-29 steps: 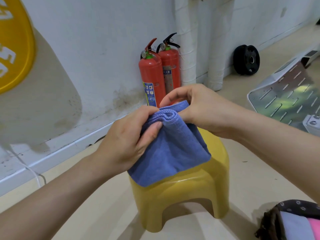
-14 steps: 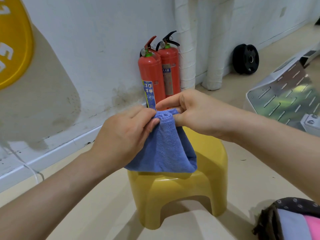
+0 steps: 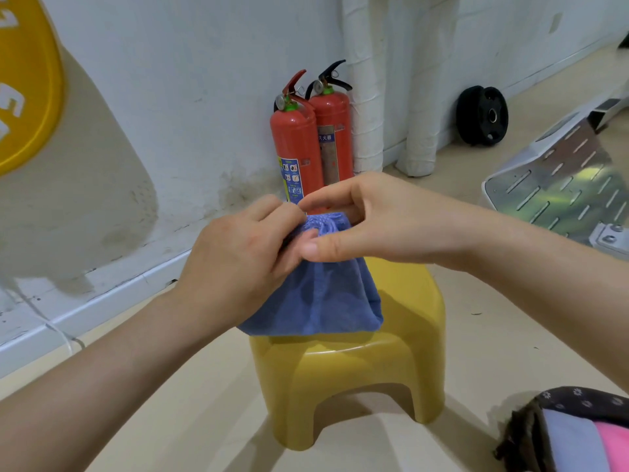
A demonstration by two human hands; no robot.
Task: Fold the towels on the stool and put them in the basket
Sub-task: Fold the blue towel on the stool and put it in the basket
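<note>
Nearest us, at the lower right, the basket (image 3: 575, 398) is sitting on the floor, with a grey-blue towel (image 3: 565, 441) and a pink towel (image 3: 616, 447) lying folded inside. Just beyond it the yellow stool (image 3: 357, 386) is standing, and over the seat's near-left edge we are holding up the blue towel (image 3: 323, 301); whether its lower edge is brushing the seat we cannot tell. Our left hand (image 3: 238, 264) is pinching the gathered top edge from the left, fingers curled onto it. Our right hand (image 3: 377, 226) is pinching the same edge from the right, thumb in front, and the two hands seem to be touching. The towel is hanging straight down below the grip, its folded bottom edge running left to right. We are judging that the basket lies down and to the near right, nearer the right hand. Farthest off, two red fire extinguishers (image 3: 296, 144) are standing against the wall.
</note>
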